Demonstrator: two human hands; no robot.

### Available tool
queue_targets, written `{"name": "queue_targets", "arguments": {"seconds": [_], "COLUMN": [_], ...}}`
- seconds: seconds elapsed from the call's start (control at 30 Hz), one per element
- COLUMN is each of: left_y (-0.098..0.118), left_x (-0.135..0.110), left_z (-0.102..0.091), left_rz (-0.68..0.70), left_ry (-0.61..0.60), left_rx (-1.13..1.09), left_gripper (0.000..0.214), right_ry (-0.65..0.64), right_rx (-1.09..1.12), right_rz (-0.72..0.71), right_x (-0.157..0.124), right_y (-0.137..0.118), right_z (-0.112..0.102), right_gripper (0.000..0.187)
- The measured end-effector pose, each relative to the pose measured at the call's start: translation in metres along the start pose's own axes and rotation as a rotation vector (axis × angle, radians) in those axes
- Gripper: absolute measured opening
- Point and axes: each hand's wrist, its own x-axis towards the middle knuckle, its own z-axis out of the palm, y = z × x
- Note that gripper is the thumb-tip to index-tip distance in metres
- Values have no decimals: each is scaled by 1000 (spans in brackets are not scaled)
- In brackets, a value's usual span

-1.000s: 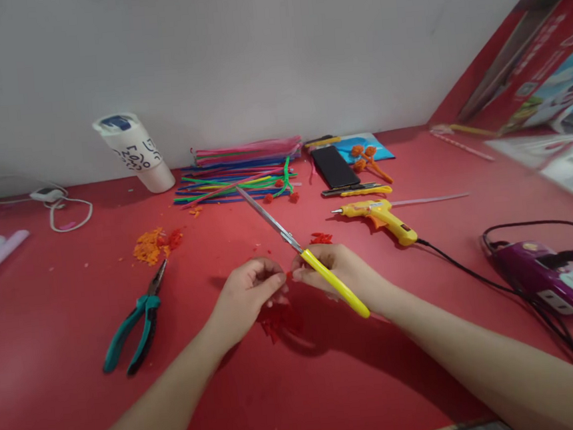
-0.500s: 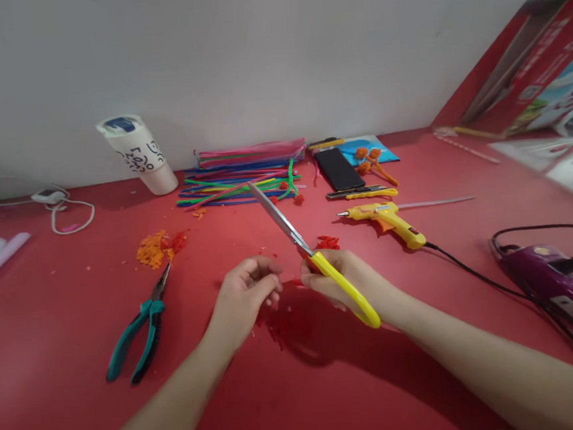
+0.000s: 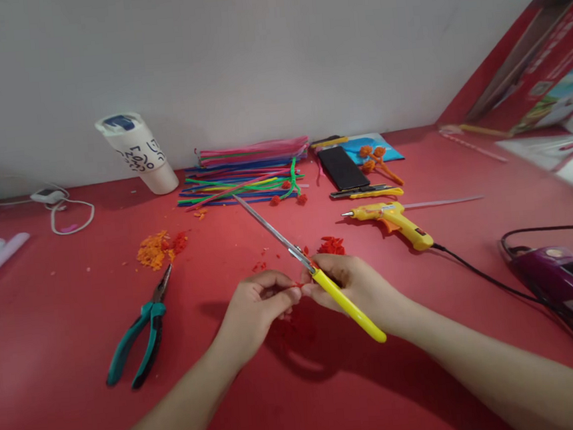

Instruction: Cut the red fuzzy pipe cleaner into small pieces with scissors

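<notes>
My right hand is closed around a pair of scissors with yellow handles, whose closed blades point up and to the left. Its thumb and fingertips also meet my left hand over a small red piece, probably cut pipe cleaner. The left thumb and index finger pinch that piece from the other side. Most of it is hidden by the fingertips. Just beyond the right hand lies a small heap of red pieces. Red scraps are scattered on the table past the left hand.
Pliers and an orange scrap pile lie left. At the back are a tumbler, coloured pipe cleaners and a phone. A glue gun lies right, its cord running toward a purple power strip.
My left hand has moved right until its fingertips meet those of the right hand at the red piece. The scissors have tilted further left.
</notes>
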Motion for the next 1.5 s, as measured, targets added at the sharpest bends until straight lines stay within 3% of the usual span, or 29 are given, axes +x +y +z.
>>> {"name": "queue_targets", "arguments": {"seconds": [0.1, 0.23, 0.37, 0.47, 0.53, 0.57, 0.63, 0.7, 0.77, 0.87, 0.93, 1.07, 1.17, 1.3, 1.4, 1.5], "left_y": [-1, 0, 4, 4, 2, 1, -1, 0, 2, 5, 6, 5, 4, 7, 7, 4], "left_x": [-1, -1, 2, 8, 11, 12, 12, 8, 1, -6, -7, -3, 1, 1, -1, -3], "left_z": [0, 2, -5, -18, -26, -28, -27, -21, -14, -5, -4, -6, -9, -12, -10, -5], "left_rz": [-31, 15, 222, 364, 399, 433, 514, 550, 537, 516, 453, 168, 94, 66, 4, -36], "left_ry": [-19, 4, 122, 233, 249, 270, 288, 221, 126, 114, 114, 41, 21, 5, -81, -144], "left_rx": [-73, 16, 376, 768, 901, 919, 878, 815, 801, 810, 698, 187, -47, -197, -209, -118], "left_gripper": [11, 13, 13, 27, 36, 30, 10, 18, 13, 10, 9, 8, 11, 8, 3, 3], "right_ry": [18, 34, 112, 147, 143, 134, 119, 97, 77, 61, 47, 27, 20, -21, 26, -28], "right_rx": [-30, -96, -120, -103, -114, -124, -136, -137, -133, -120, -109, -55, -107, -185, -77, 86], "right_rz": [-38, -57, -28, 54, 94, 101, 93, 75, 60, 55, 56, 51, -22, -43, 27, 79], "right_x": [-1, -1, -1, 2, 3, 4, 6, 7, 8, 8, 8, 7, 6, -1, -6, -9], "right_y": [1, 2, 0, 0, 1, 1, 1, -1, -4, -11, -15, -18, -15, -8, -5, -5], "right_z": [2, 5, 3, -3, -7, -9, -10, -8, -5, 0, 0, -6, -13, -15, -9, -3], "right_gripper": [13, 12, 9, 11, 13, 14, 13, 13, 12, 11, 11, 17, 24, 26, 23, 15]}}
